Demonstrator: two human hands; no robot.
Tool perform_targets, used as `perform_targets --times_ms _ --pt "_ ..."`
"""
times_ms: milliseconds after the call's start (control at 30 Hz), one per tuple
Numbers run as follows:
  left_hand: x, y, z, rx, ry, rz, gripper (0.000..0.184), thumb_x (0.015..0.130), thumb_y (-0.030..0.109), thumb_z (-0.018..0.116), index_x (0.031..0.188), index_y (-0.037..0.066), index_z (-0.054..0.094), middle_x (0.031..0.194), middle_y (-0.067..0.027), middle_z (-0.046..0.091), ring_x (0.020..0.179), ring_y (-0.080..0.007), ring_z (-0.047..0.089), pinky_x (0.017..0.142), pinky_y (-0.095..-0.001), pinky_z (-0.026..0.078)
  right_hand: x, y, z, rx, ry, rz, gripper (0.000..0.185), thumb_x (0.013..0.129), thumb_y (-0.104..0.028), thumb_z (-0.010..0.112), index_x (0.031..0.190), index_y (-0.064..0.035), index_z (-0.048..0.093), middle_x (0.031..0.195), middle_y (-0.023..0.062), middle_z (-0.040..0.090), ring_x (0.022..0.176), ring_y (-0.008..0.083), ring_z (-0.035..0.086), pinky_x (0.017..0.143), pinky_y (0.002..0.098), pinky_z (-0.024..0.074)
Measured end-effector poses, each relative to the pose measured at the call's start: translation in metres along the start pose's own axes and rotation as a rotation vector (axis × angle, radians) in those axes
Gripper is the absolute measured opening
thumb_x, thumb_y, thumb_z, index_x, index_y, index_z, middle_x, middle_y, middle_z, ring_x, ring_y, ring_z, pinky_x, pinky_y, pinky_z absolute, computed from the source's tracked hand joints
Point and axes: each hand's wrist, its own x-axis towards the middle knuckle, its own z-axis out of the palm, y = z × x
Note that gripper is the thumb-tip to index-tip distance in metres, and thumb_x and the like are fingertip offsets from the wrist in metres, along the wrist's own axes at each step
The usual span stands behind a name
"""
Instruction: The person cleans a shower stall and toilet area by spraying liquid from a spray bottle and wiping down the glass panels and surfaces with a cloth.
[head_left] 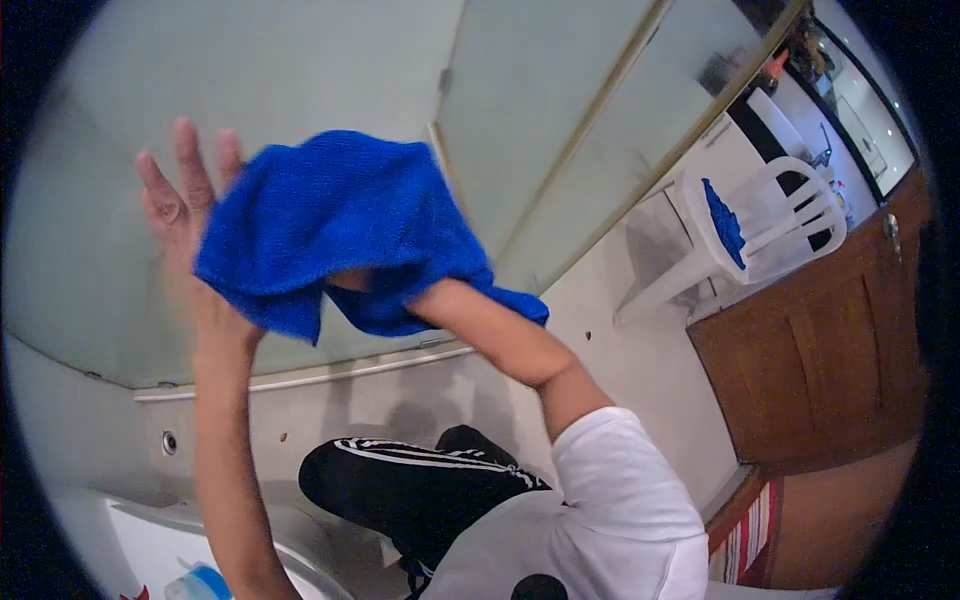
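A blue microfiber cloth (340, 205) hangs in bunched folds in front of the frosted glass panel (250, 60). My right hand (352, 279) holds it up from beneath; only a sliver of skin shows under the folds, and the fingers are covered. The right forearm comes in from the lower right, with cloth draped past the wrist. At the cloth's left edge my left hand (185, 215) is raised, fingers stretched and spread, slightly blurred. Part of that hand lies behind the cloth. Whether either hand touches the glass, I cannot tell.
A white plastic chair (715, 235) with another blue cloth (724, 222) on its seat stands at the right, near a brown wooden door (820, 370). A floor drain (169, 441) is at the left. A toilet (130, 530) and a blue-capped container (200, 583) sit at lower left.
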Motion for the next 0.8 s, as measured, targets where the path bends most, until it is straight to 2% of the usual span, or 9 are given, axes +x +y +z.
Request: perform_targets --times_ms 100,200,300,367,567,633,700,733,800 --pt "0.000 0.045 0.006 0.052 -0.128 0.060 0.075 0.069 0.020 0.058 0.139 0.025 0.032 0.148 -0.0043 0.020 0.138 -0.0286 0.010 0.107 -0.0576 -0.001 -0.058 0.075 -0.044 0.009 0.072 0.317 0.038 0.090 -0.019 0.044 0.121 0.0037 0.042 0.109 0.0170 0.049 0.103 0.0314 0.045 0.094 0.0432 0.0310" --pt "-0.008 0.059 0.004 0.113 -0.213 0.060 0.081 0.068 0.025 0.063 0.140 0.025 0.028 0.149 -0.0079 0.014 0.138 -0.0309 0.007 0.107 -0.0556 -0.003 -0.082 0.119 -0.078 0.148 0.529 0.725 0.042 0.091 -0.019 0.044 0.126 0.0037 0.039 0.121 0.0186 0.045 0.113 0.0312 0.041 0.100 0.0415 0.0261" --pt "-0.008 0.045 0.006 0.113 -0.211 0.002 0.080 0.067 0.020 0.062 0.140 0.026 0.028 0.149 -0.0081 0.014 0.138 -0.0287 0.008 0.107 -0.0554 -0.003 -0.056 0.117 -0.076 0.295 0.822 0.797 0.045 0.092 -0.020 0.045 0.129 0.0036 0.037 0.129 0.0196 0.042 0.121 0.0311 0.038 0.105 0.0404 0.0228" --pt "-0.003 0.045 0.000 0.110 -0.235 0.020 0.081 0.067 0.018 0.062 0.140 0.024 0.028 0.149 -0.0084 0.015 0.138 -0.0280 0.010 0.107 -0.0555 -0.003 -0.033 0.116 -0.074 0.068 1.004 0.788 0.053 0.089 -0.028 0.049 0.129 0.0038 0.036 0.127 0.0239 0.042 0.122 0.0369 0.034 0.105 0.0438 0.0187" --pt "0.004 0.039 -0.033 -0.074 -0.209 -0.008 0.077 0.065 0.007 0.060 0.137 0.018 0.036 0.145 -0.0057 0.028 0.135 -0.0262 0.023 0.108 -0.0554 0.002 0.097 0.140 -0.106 -0.280 0.804 0.649 0.059 0.085 -0.042 0.048 0.126 0.0005 0.041 0.128 0.0262 0.041 0.120 0.0423 0.033 0.103 0.0541 0.0171" --pt "0.006 0.039 -0.038 -0.057 -0.183 0.001 0.076 0.064 0.005 0.059 0.136 0.015 0.036 0.144 -0.0077 0.029 0.134 -0.0275 0.025 0.108 -0.0534 0.006 0.170 0.088 -0.119 -0.293 0.711 0.708 0.061 0.081 -0.043 0.048 0.122 0.0023 0.045 0.127 0.0273 0.042 0.119 0.0450 0.034 0.102 0.0583 0.0169" --pt "0.011 0.044 -0.039 -0.460 -0.033 0.073 0.076 0.063 0.000 0.057 0.136 0.008 0.035 0.143 -0.0156 0.029 0.132 -0.0335 0.026 0.108 -0.0483 0.016 0.230 0.027 -0.126 -0.279 0.529 0.637 0.059 0.073 -0.039 0.050 0.116 0.0020 0.051 0.120 0.0262 0.049 0.115 0.0441 0.039 0.098 0.0615 0.0209" --pt "0.013 0.044 -0.038 -0.443 -0.027 0.071 0.076 0.063 0.000 0.057 0.136 0.008 0.035 0.143 -0.0156 0.029 0.132 -0.0335 0.026 0.108 -0.0483 0.016 0.260 -0.004 -0.129 -0.266 0.441 0.598 0.058 0.069 -0.036 0.050 0.113 0.0019 0.054 0.116 0.0257 0.052 0.113 0.0436 0.041 0.095 0.0632 0.0230" --pt "0.012 0.043 -0.037 -0.597 0.158 -0.036 0.077 0.063 -0.002 0.056 0.136 0.000 0.030 0.140 -0.0229 0.028 0.130 -0.0393 0.027 0.106 -0.0441 0.023 0.295 -0.058 -0.118 -0.283 0.511 0.248 0.043 0.071 -0.038 0.052 0.097 -0.0044 0.063 0.107 0.0152 0.058 0.102 0.0365 0.048 0.086 0.0624 0.0295"
